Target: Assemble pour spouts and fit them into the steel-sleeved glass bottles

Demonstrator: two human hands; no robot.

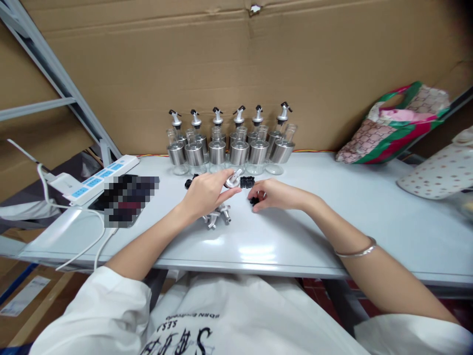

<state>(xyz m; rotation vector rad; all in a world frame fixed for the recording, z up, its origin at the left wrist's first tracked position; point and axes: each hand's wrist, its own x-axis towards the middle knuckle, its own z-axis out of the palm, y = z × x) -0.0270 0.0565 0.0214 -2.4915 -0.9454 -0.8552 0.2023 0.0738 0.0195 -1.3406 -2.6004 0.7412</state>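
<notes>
My left hand [207,193] is closed around a silver pourer spout [233,179], which shows between the thumb and forefinger. Below that hand, several more silver spout pieces [216,217] lie in a loose pile. My right hand [275,194] is low over the table, its curled fingertips on a small black plastic piece [253,201]; its exact shape is partly hidden. Just beyond the fingers lies a tight group of black pieces [247,182]. Another black piece [188,183] shows behind my left hand.
Glass bottles with steel sleeves [239,153] stand in two rows at the back; the rear ones carry pourers [218,116]. On the left are a power strip [107,177], a white cable [96,241] and a blurred-out dark item [129,202]. Bags [388,130] sit at the right.
</notes>
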